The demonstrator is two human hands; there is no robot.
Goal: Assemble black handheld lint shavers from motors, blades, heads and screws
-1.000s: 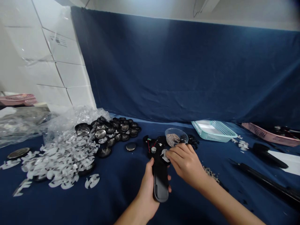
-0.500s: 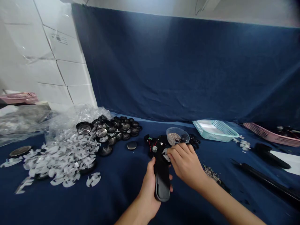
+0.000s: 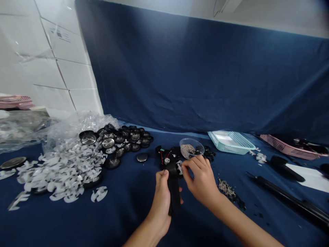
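we hold black plastic handset [image 3: 174, 195] by stiff shaft, left hand [image 3: 161, 202] wrapped | right fingers [image 3: 191, 165] pinch small white tab [image 3: 179, 168] | red wires [image 3: 161, 157] fragile

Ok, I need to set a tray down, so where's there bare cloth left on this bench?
Blue cloth lies open between the white cutouts and your left hand, and between the teal basket and the black rod. It's crowded around the black discs and the clear bowl by your right hand.

Blue cloth-covered table [image 3: 133, 214] | black metal discs [image 3: 108, 143] | white cutouts [image 3: 64, 175] | teal basket [image 3: 231, 142]
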